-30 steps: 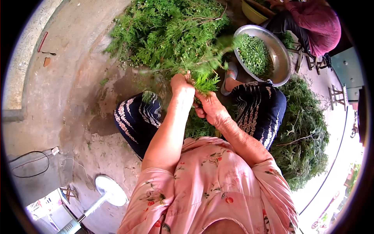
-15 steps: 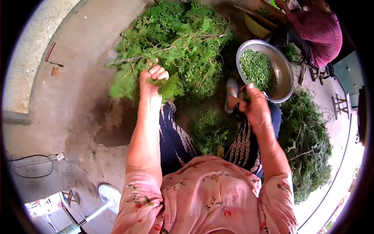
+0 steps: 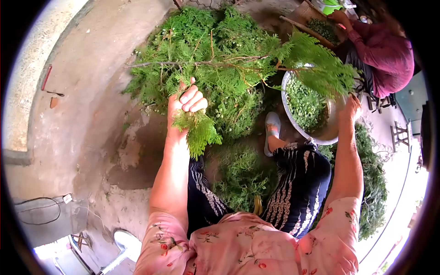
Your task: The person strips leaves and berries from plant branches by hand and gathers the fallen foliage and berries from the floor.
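My left hand (image 3: 189, 100) is closed around a leafy side shoot of a cypress-like branch (image 3: 220, 65), with green fronds sticking out below the fist. The branch's woody stem runs crosswise above that hand, and its flat foliage (image 3: 316, 62) spreads over the metal basin (image 3: 288, 98). Small green cones or berries (image 3: 303, 103) fill part of the basin. At the basin's right side, my right hand (image 3: 351, 110) has its fingers drawn together at the tip of the foliage; the exact grip is partly hidden.
A large heap of cut branches (image 3: 201, 39) lies ahead, with more greenery (image 3: 243, 172) between my legs and another pile (image 3: 369, 183) on the right. A co-worker (image 3: 385, 59) sits at upper right beside a woven basket (image 3: 305, 13). A red-handled tool (image 3: 46, 79) lies at left.
My right hand has moved from beside my knee to the basin's far right side. The branch's leafy end now stretches right across the basin, while my left hand keeps its grip.
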`<action>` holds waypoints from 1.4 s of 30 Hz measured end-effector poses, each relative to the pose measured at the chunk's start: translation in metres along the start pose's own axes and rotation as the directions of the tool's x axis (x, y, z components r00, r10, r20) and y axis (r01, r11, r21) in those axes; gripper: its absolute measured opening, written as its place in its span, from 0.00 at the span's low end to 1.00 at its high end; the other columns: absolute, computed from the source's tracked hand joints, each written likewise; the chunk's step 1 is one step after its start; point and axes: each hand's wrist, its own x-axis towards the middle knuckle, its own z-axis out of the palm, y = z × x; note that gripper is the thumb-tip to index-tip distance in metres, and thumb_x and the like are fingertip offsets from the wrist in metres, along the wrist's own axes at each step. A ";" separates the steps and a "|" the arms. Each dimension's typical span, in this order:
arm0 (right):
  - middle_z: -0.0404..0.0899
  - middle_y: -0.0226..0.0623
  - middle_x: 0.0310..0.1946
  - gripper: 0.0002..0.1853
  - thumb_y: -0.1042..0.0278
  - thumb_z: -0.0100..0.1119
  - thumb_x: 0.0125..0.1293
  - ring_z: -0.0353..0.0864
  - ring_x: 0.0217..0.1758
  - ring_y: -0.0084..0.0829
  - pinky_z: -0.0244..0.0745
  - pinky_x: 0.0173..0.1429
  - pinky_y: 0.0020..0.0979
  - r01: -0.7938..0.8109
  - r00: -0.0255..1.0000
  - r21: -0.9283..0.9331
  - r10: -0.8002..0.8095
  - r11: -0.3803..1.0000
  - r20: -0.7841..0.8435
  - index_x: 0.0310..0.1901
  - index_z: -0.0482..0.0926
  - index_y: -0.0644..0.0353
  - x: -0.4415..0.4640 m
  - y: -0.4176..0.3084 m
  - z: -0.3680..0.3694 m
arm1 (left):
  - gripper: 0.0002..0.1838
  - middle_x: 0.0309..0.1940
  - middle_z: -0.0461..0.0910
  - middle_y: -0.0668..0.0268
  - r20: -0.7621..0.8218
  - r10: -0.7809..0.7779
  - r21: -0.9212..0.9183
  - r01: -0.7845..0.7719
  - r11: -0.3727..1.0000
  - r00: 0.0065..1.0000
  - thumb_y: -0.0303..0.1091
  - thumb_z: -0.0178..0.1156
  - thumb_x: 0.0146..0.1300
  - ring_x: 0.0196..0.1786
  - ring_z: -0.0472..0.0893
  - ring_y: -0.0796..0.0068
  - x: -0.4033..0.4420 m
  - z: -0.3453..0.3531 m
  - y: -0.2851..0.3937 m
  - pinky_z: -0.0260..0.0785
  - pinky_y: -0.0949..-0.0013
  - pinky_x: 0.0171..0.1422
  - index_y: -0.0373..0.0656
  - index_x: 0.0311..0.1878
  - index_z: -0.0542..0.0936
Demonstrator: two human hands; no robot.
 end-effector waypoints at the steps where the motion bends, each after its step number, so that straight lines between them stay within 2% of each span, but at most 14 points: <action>1: 0.78 0.41 0.37 0.22 0.54 0.62 0.51 0.77 0.38 0.42 0.73 0.42 0.33 0.084 0.994 -0.476 -0.041 0.876 0.100 0.43 0.76 0.61 0.006 0.014 -0.002 | 0.12 0.12 0.62 0.74 -0.005 0.001 0.009 -0.001 1.000 1.000 0.31 0.43 0.68 0.13 0.62 0.84 0.002 0.000 0.000 0.57 0.79 0.18 0.33 0.43 0.73; 2: 0.78 0.41 0.37 0.22 0.54 0.62 0.51 0.77 0.38 0.42 0.73 0.42 0.33 0.092 0.993 -0.483 -0.047 0.871 0.105 0.43 0.76 0.61 0.008 0.010 0.002 | 0.12 0.12 0.62 0.74 -0.007 0.003 -0.003 -0.003 1.000 1.000 0.31 0.43 0.68 0.13 0.62 0.84 0.005 -0.004 0.000 0.57 0.79 0.18 0.33 0.43 0.73; 3: 0.78 0.42 0.36 0.20 0.56 0.61 0.51 0.77 0.37 0.41 0.73 0.41 0.33 -0.305 0.950 0.091 0.310 0.948 -0.047 0.42 0.76 0.61 0.007 -0.012 0.006 | 0.12 0.13 0.62 0.76 0.016 0.006 0.041 -0.007 0.999 1.000 0.32 0.45 0.67 0.15 0.60 0.86 0.005 -0.009 0.001 0.55 0.80 0.20 0.34 0.44 0.74; 4: 0.77 0.43 0.35 0.18 0.59 0.61 0.51 0.77 0.36 0.41 0.73 0.41 0.34 -0.514 0.762 0.644 0.647 0.566 0.039 0.41 0.77 0.61 0.003 -0.044 0.009 | 0.12 0.14 0.61 0.78 0.038 0.008 0.086 -0.011 0.996 0.999 0.33 0.48 0.66 0.16 0.59 0.88 0.005 -0.013 0.003 0.54 0.81 0.23 0.36 0.45 0.74; 6: 0.76 0.44 0.34 0.15 0.66 0.59 0.51 0.77 0.37 0.40 0.73 0.39 0.33 -0.592 0.731 0.519 0.682 0.616 0.024 0.41 0.76 0.62 -0.004 -0.112 -0.004 | 0.11 0.15 0.62 0.78 0.008 0.060 0.136 -0.061 0.989 0.998 0.35 0.48 0.66 0.16 0.59 0.88 0.007 -0.009 0.004 0.53 0.81 0.23 0.38 0.44 0.74; 9: 0.75 0.39 0.39 0.15 0.64 0.52 0.61 0.73 0.44 0.30 0.72 0.44 0.30 -0.128 0.970 0.413 0.200 0.902 -0.135 0.46 0.75 0.63 -0.006 -0.126 -0.001 | 0.13 0.11 0.59 0.79 -0.102 0.104 0.260 -0.075 0.963 0.989 0.37 0.45 0.69 0.11 0.57 0.88 0.012 -0.012 0.010 0.50 0.82 0.17 0.37 0.40 0.74; 13: 0.75 0.40 0.43 0.17 0.63 0.57 0.60 0.73 0.46 0.31 0.70 0.49 0.31 -0.069 0.997 0.624 0.066 0.778 0.027 0.49 0.75 0.61 -0.027 -0.281 -0.012 | 0.14 0.11 0.58 0.80 -0.216 0.175 0.318 -0.100 0.943 0.961 0.38 0.45 0.69 0.11 0.56 0.88 0.007 -0.003 0.010 0.48 0.81 0.17 0.37 0.38 0.73; 14: 0.75 0.42 0.44 0.18 0.62 0.59 0.59 0.73 0.47 0.33 0.70 0.50 0.32 -0.103 0.987 0.660 -0.006 0.744 0.162 0.49 0.74 0.61 -0.034 -0.300 -0.006 | 0.13 0.11 0.59 0.79 -0.242 0.167 0.334 -0.080 0.939 0.956 0.39 0.45 0.69 0.11 0.56 0.87 0.006 -0.004 0.011 0.48 0.81 0.17 0.38 0.38 0.73; 18: 0.78 0.46 0.42 0.21 0.60 0.60 0.58 0.77 0.49 0.41 0.70 0.53 0.32 0.505 0.751 0.336 -0.597 0.795 0.283 0.50 0.73 0.64 -0.081 -0.340 0.053 | 0.15 0.08 0.59 0.78 -0.214 0.011 0.336 0.063 0.940 0.977 0.42 0.46 0.68 0.09 0.56 0.85 0.008 -0.014 0.012 0.49 0.79 0.16 0.41 0.34 0.75; 21: 0.77 0.47 0.45 0.19 0.62 0.58 0.60 0.75 0.51 0.41 0.68 0.54 0.31 0.272 0.635 0.466 -0.521 0.842 0.571 0.49 0.73 0.64 -0.100 -0.332 0.076 | 0.15 0.09 0.59 0.79 -0.241 -0.019 0.435 0.125 0.891 0.970 0.44 0.47 0.68 0.09 0.56 0.86 0.005 -0.007 0.009 0.49 0.79 0.15 0.45 0.31 0.74; 23: 0.78 0.44 0.34 0.17 0.60 0.57 0.61 0.75 0.39 0.35 0.68 0.45 0.33 0.093 0.372 0.348 -0.357 0.933 0.857 0.44 0.74 0.65 -0.098 -0.331 0.077 | 0.15 0.09 0.59 0.79 -0.232 -0.013 0.413 0.110 0.904 0.973 0.44 0.47 0.68 0.09 0.56 0.86 0.004 -0.007 0.008 0.49 0.79 0.15 0.45 0.31 0.74; 28: 0.68 0.38 0.19 0.14 0.60 0.54 0.64 0.64 0.23 0.25 0.63 0.31 0.32 -0.190 0.259 0.438 -0.385 0.879 0.886 0.33 0.74 0.66 -0.111 -0.329 0.083 | 0.14 0.10 0.58 0.79 -0.244 0.124 0.394 -0.018 0.919 0.962 0.45 0.48 0.67 0.12 0.58 0.87 0.008 -0.004 0.009 0.51 0.79 0.20 0.46 0.32 0.71; 33: 0.66 0.35 0.15 0.13 0.62 0.55 0.62 0.60 0.20 0.22 0.61 0.27 0.30 -0.337 0.494 0.424 -0.225 0.840 0.840 0.29 0.75 0.66 -0.129 -0.335 0.090 | 0.11 0.35 0.78 0.65 -0.394 0.297 0.546 -0.038 0.837 0.870 0.33 0.61 0.58 0.34 0.78 0.75 0.009 0.011 0.002 0.72 0.68 0.41 0.41 0.42 0.74; 42: 0.68 0.36 0.15 0.13 0.63 0.57 0.60 0.62 0.20 0.23 0.63 0.28 0.30 -0.358 0.623 0.410 -0.113 0.839 0.774 0.32 0.77 0.68 -0.127 -0.342 0.098 | 0.14 0.37 0.79 0.65 -0.361 0.316 0.661 0.001 0.750 0.877 0.22 0.60 0.55 0.38 0.78 0.74 0.006 0.001 -0.013 0.74 0.69 0.41 0.39 0.46 0.76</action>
